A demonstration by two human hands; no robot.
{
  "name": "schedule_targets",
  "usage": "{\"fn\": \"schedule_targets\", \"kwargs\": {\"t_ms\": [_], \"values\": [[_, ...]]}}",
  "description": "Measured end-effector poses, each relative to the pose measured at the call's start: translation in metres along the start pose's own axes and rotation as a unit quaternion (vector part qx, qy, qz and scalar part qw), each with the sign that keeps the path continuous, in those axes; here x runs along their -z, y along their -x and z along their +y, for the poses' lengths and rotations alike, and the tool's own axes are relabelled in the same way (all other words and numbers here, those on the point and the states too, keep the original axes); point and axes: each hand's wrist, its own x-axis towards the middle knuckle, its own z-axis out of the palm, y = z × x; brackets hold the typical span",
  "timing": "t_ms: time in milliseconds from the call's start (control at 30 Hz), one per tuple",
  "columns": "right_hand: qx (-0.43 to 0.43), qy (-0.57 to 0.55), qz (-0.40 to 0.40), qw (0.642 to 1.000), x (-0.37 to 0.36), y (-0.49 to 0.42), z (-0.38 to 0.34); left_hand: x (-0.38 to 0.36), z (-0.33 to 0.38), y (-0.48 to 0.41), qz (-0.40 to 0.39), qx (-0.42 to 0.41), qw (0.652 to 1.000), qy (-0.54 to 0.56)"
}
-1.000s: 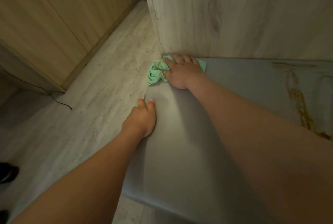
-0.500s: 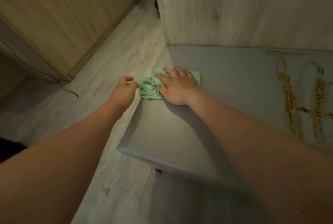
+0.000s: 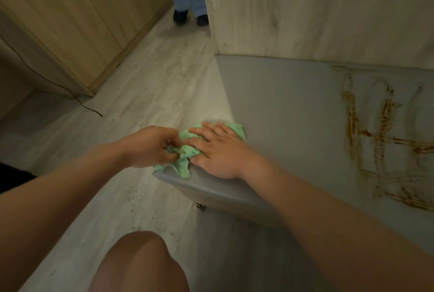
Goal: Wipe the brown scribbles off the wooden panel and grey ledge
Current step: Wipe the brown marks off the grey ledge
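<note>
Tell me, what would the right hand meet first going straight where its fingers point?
Probably nothing solid: the right hand, flat on the green cloth, would pass the grey ledge's left edge, out over the floor.

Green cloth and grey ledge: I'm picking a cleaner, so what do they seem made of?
The green cloth looks like soft fabric, perhaps microfibre: it crumples and droops over the edge. The grey ledge looks like smooth matt laminate or painted board: even colour, no grain; which I cannot tell.
</note>
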Motion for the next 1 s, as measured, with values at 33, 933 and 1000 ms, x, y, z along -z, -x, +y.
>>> {"fn": "schedule_targets", "kwargs": {"t_ms": [33,933,1000], "values": [[0.015,-0.001,-0.003,1.0,-0.002,0.007,-0.001,0.002,0.006,0.005,-0.03,-0.008,0.999,-0.018],[-0.186,0.08,0.099,0.974,0.01,0.275,0.091,-0.029,0.257,-0.132,0.131,-0.264,0.954,-0.057],[-0.229,0.073,0.105,0.965,0.014,0.277,0.099,-0.03,0.265,-0.158,0.165,-0.193,0.964,-0.079]]}}
